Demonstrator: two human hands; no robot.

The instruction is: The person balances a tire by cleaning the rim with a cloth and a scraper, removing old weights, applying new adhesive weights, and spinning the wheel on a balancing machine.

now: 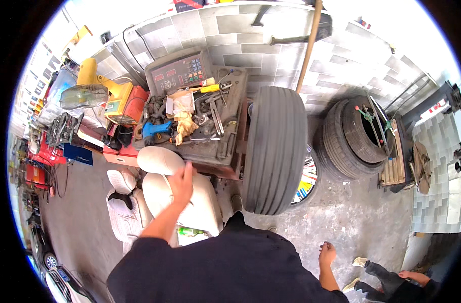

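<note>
1. Tire (275,151): stands upright, tread facing the camera, just R of the machine top (202,148) in view; neither hand on it.
2. L hand (182,183): raised over the beige seat (197,209), nr its headrest (159,160); motion-blurred, so can't tell how wide, if it holds anything, or if it touches the seat.
3. R hand (327,252): out to the side above the floor (336,212), fingers curled in, narrow; dark bit at the tips, can't tell if held.
4. Machine top: carries loose tools, incl. blue tool (156,130) & yellow-handled screwdriver (210,88); ctrl panel (175,73) behind.
5. Far R: stacked tires (336,136) nr wall; another person's legs (384,275) lower R.
</note>
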